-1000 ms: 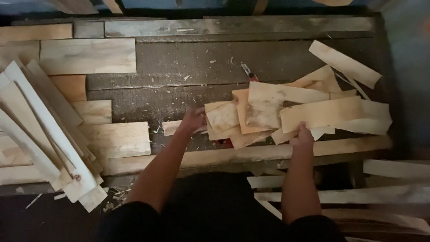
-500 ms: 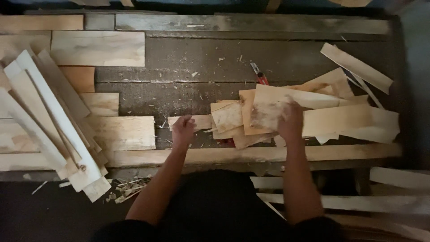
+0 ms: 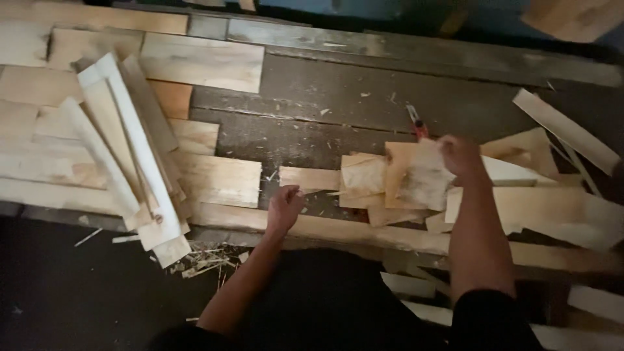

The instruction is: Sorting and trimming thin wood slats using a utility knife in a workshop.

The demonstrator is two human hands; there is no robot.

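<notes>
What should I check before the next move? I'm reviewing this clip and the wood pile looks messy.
1. Right hand grips the blurred wood piece: ok.
2. Left hand free of any load: cannot tell; it is curled on the long plank.
3. Red-handled tool apart from both hands: ok.
4. Stack of strips at left steady: cannot tell.
5. Scrap pile lying flat: not ok, pieces overlap.

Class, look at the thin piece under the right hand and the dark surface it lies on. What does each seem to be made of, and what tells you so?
The thin piece under the right hand: apparently raw, unfinished wood, pale and matt, though blur hides any grain. The dark surface: seemingly old wooden planks, grey and worn, with seams between boards and pale chips scattered on them.
</notes>
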